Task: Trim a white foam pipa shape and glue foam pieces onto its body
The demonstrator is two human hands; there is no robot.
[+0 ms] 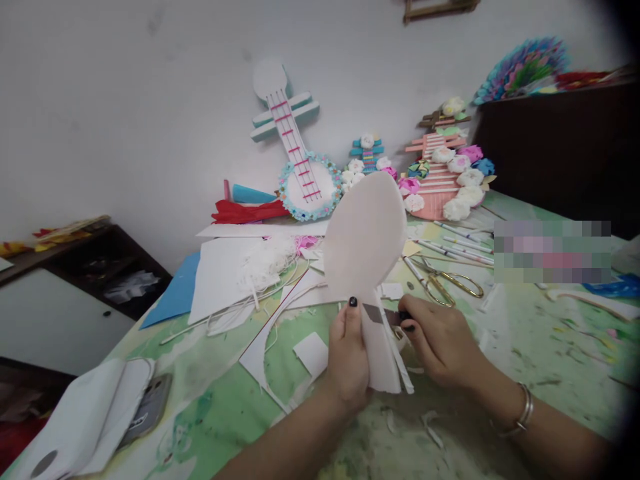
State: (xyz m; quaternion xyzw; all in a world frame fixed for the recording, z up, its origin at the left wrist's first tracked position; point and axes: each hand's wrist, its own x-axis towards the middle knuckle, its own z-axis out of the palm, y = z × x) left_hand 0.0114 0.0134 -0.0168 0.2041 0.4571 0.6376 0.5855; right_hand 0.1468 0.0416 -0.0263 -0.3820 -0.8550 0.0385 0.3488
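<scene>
Above the table, my left hand point(350, 357) grips a white foam board cutout point(367, 233) by its narrow lower part, thumb on the near face. The cutout is upright, with a broad rounded top. My right hand point(443, 340) is closed round the handle of a knife point(379, 315), which it mostly hides. The blade lies across the board's right edge, just below the rounded part. Along that edge a thin strip point(400, 363) stands partly apart from the board. Behind my right hand, gold-handled scissors point(453, 283) lie on the table.
Against the wall lean a white lute-shaped craft point(295, 147) and a pink one point(437, 180) with paper flowers. White sheets point(220, 277), string and several pens point(457, 250) lie on the green table point(215, 400). A phone point(150, 410) is at the left edge.
</scene>
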